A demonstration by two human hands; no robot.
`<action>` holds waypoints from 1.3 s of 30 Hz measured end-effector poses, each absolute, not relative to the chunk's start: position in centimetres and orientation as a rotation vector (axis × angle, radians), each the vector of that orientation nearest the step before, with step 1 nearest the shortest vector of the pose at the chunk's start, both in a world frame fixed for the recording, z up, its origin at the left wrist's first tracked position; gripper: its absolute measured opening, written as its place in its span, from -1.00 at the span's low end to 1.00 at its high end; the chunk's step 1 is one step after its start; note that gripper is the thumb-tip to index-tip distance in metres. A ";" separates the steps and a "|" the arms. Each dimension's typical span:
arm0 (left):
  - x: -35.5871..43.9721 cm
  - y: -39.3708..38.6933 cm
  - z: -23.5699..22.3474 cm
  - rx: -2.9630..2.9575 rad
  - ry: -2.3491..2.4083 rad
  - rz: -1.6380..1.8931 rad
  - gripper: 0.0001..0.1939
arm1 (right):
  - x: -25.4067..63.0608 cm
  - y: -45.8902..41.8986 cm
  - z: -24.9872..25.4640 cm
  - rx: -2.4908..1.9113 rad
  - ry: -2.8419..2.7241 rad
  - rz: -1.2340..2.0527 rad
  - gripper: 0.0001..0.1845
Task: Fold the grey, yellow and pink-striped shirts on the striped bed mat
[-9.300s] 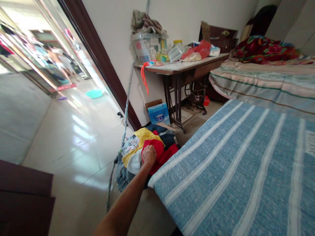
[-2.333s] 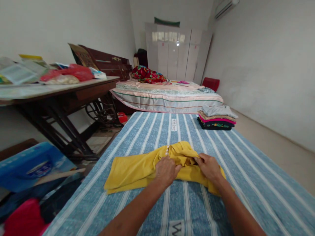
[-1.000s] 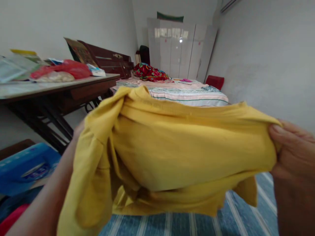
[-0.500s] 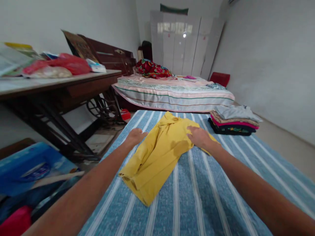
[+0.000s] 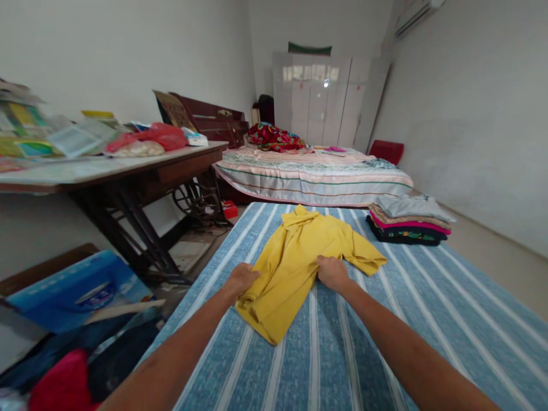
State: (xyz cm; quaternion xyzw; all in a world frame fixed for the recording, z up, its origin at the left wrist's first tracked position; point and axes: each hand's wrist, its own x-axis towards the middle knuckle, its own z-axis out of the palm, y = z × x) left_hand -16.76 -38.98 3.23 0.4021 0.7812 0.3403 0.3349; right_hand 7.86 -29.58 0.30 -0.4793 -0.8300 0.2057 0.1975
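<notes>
"Two hands are at the yellow shirt (image 5: 299,251). How are they placed?"

"The right hand (image 5: 333,274) has its fingers closed at the shirt's right edge, just below the sleeve (image 5: 365,257), with cloth pinched in its grip. The left hand (image 5: 242,279) touches the opposite edge with curled fingers; I can't tell whether its grip has any cloth in it."

"And how does the shirt lie?"

"Fairly flat, a bit wrinkled, on the blue striped sheet (image 5: 368,348). The collar (image 5: 302,213) is at the far end, the hem (image 5: 274,337) at the near end, and that sleeve stretches out to the right."

"What's around it?"

"Right of the shirt and apart from it sits a stack of folded clothes (image 5: 406,221), grey on top, with tan, pink and dark layers underneath. Beyond the shirt is a bed (image 5: 317,177) with a flowered red blanket (image 5: 274,137) on it."

"Anything left of the shirt?"

"A bench (image 5: 190,161) with a red plastic bag (image 5: 165,136) on top, a blue box (image 5: 81,291), and a heap of clothes (image 5: 62,379) with a bright red piece showing."
</notes>
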 end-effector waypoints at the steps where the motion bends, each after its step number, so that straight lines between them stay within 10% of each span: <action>1: -16.5 -39.2 3.7 0.994 1.983 0.945 -0.85 | 8.3 -28.9 0.7 -1.372 -2.214 0.604 -0.81; 18: -8.9 -46.4 1.7 0.385 1.424 1.194 -0.88 | 19.7 -32.5 -1.1 -1.240 -0.864 1.477 -0.74; 39: -10.5 -48.7 4.1 0.308 1.621 1.234 -0.92 | 23.1 -32.7 -1.3 -1.180 -0.779 1.454 -0.89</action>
